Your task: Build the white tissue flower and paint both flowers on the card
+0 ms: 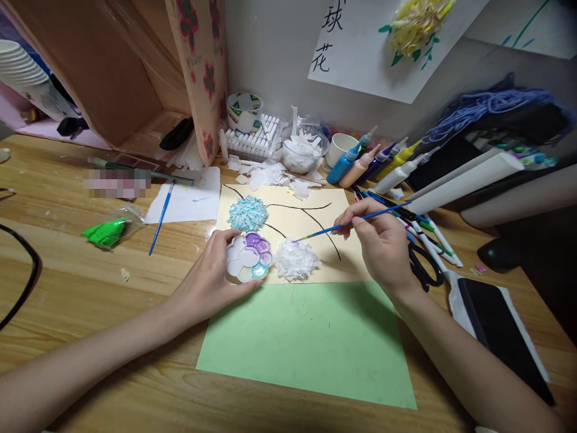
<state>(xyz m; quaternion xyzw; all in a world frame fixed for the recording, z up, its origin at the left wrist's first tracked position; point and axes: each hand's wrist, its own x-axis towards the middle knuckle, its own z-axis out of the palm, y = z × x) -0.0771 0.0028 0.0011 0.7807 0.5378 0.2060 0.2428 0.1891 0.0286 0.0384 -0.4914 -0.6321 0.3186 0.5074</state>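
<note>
My right hand (pixel 376 240) pinches a blue paintbrush (pixel 331 229), its bristle tip touching the top of a white paper-tuft flower (pixel 297 260). A little purple shows on the tufts there. Around a flower-shaped paint palette (pixel 247 257) my left hand (pixel 216 270) is closed, thumb below and fingers above. Purple and turquoise paint lie in some of the palette's wells. Just behind it, a turquoise-and-white tuft flower (pixel 248 213) sits on cream paper (pixel 351 264) with dark drawn branches. Green paper (pixel 306 343) lies in front.
Paint bottles (pixel 345 163), a paper cup (pixel 340 147) and a bowl of white scraps (pixel 304 147) stand at the back. To the right are scissors (pixel 426 264), several pens and a black phone-like slab (pixel 496 331). Another paintbrush (pixel 161 219) and a green packet (pixel 106 231) lie left.
</note>
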